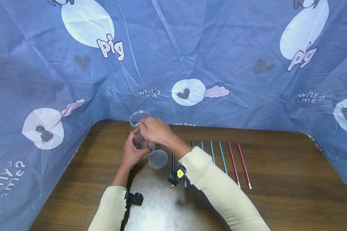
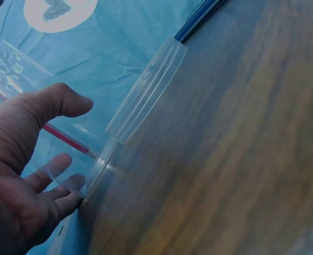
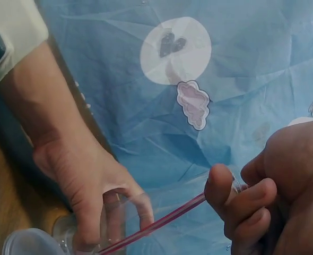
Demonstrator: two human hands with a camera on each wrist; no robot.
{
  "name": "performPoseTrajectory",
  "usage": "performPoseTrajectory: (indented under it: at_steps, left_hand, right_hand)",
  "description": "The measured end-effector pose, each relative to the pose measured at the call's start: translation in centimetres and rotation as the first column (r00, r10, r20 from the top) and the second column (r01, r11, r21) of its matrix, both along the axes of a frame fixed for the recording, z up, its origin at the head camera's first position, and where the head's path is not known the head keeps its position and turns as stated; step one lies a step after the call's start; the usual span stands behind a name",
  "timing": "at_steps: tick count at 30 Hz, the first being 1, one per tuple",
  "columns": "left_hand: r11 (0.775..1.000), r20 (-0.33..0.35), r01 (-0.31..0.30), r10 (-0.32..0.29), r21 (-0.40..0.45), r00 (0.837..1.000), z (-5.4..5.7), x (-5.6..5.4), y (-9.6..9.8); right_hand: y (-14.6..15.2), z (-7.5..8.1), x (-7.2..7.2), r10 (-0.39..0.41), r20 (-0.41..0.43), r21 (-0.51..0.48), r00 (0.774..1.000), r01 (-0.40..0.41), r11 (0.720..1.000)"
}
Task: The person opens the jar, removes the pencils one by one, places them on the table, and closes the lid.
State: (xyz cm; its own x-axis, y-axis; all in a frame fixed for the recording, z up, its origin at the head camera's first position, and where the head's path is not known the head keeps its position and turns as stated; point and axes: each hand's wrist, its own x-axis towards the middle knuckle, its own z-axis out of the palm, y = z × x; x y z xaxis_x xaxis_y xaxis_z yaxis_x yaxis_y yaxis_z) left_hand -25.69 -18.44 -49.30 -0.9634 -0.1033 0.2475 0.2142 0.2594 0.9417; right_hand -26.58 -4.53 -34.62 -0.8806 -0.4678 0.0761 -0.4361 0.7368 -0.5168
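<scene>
A tall clear plastic jar stands at the back left of the table, its mouth upward. My left hand holds it low down, thumb on one side and fingers curved round the other. Above, my right hand is at the jar's mouth and pinches a red pencil near its upper end. The pencil slants down inside the jar, its lower tip near the bottom in the left wrist view. Beside the jar's base a round clear lid lies flat on the table.
Right of the lid, several pencils lie in a row: dark ones partly hidden by my right arm, teal ones, and two red ones at the right end. A blue printed cloth hangs behind the wooden table.
</scene>
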Motion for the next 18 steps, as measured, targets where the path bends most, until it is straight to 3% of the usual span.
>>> performPoseTrajectory:
  at_steps: [5,12,18]
  left_hand:
    - [1.0,0.013,0.017,-0.017,0.003,1.0,2.6,1.4,0.6]
    - [1.0,-0.005,-0.005,0.005,-0.024,1.0,-0.5,-0.2,-0.2]
    - [0.996,0.002,-0.029,0.029,-0.082,1.0,-0.6,-0.4,-0.3]
  right_hand:
    - [0.0,-0.1,-0.1,0.018,0.017,-0.017,1.0,-0.017,1.0]
    - [0.2,-0.6,0.0,-0.004,-0.014,-0.084,1.0,0.003,0.996]
    - [0.3,-0.7,0.2,-0.02,-0.043,-0.15,0.999,0.013,0.989]
